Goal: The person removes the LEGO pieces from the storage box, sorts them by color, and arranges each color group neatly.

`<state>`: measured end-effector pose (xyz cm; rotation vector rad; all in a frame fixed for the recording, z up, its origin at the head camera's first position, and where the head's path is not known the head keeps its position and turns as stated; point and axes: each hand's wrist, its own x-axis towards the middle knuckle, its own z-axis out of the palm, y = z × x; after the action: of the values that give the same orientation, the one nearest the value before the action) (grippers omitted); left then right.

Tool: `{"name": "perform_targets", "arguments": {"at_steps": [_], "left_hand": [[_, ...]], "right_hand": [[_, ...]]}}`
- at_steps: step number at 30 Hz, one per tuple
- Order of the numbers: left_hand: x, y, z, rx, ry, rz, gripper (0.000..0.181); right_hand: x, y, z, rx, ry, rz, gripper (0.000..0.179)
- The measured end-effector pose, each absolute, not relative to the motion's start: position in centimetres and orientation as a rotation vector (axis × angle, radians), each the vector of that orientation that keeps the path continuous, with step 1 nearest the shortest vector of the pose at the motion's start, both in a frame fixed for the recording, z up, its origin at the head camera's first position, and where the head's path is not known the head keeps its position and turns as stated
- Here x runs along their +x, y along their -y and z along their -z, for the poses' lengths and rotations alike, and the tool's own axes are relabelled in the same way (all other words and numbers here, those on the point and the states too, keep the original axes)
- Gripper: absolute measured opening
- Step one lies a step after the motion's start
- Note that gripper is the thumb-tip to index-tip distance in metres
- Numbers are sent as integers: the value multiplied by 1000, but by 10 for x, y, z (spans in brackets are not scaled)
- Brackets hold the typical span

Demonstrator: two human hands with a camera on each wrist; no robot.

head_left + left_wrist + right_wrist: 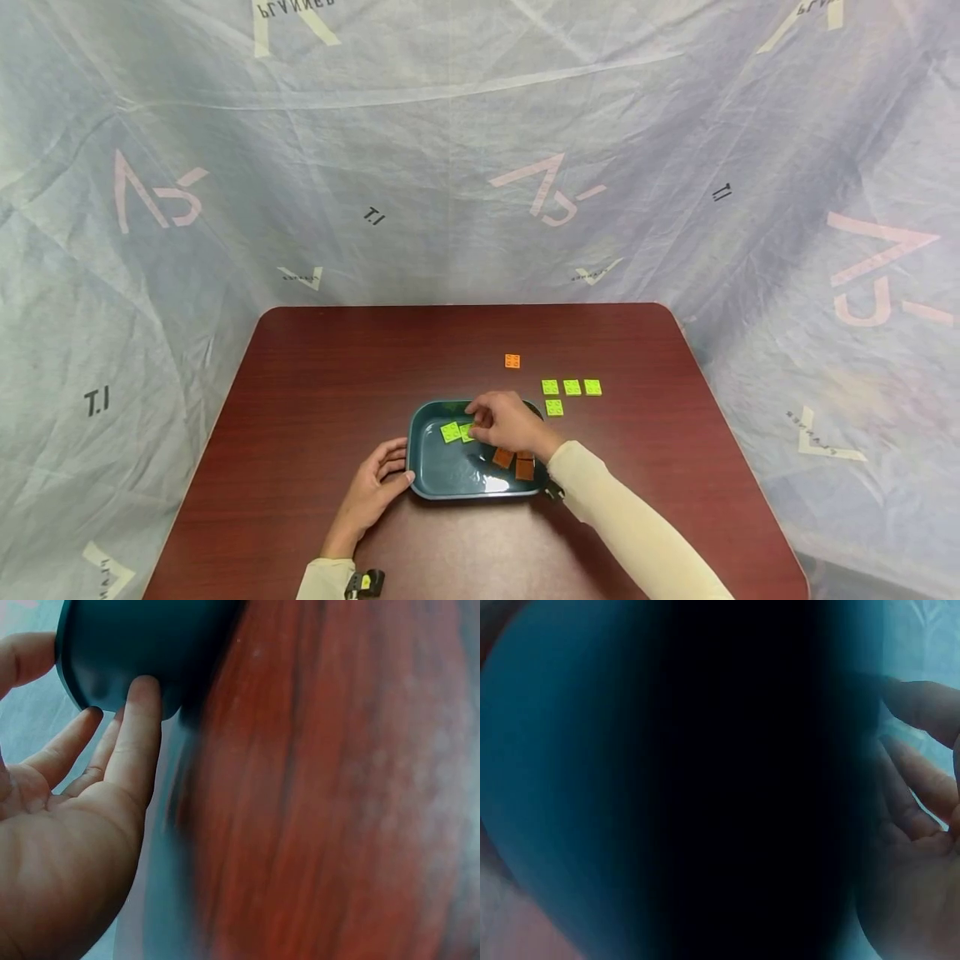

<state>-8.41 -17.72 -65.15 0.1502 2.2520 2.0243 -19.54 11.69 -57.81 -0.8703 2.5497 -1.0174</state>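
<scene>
A dark teal tray (442, 487) stands on the table. My left hand (377, 482) touches its left end, fingers along the outer wall and thumb by the front corner. In the left wrist view, the fingertips of that hand (82, 795) rest against the tray's outside (127, 652). Over the tray, my right hand (506, 423) pinches a lime-green toy brick (466, 432) at its right edge, partly hidden by the thumb. Another lime-green brick (450, 432) lies beside it. Brown bricks (524, 470) sit under my right wrist. A dark blur hides most of the right wrist view.
Beyond the tray's right end, several lime-green bricks (572, 387) lie on the reddish-brown table (322, 367), three of them in a row. One orange brick (512, 361) lies farther back. Grey-blue sheeting (450, 167) hangs around the table's back and sides.
</scene>
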Motion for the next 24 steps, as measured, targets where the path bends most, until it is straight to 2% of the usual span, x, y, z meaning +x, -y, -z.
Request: {"name": "perform_targets", "arguments": {"at_steps": [24], "left_hand": [[-85, 177, 653, 119, -2231, -2021, 56]], "right_hand": [[-183, -79, 607, -926, -2738, 839, 31]]}}
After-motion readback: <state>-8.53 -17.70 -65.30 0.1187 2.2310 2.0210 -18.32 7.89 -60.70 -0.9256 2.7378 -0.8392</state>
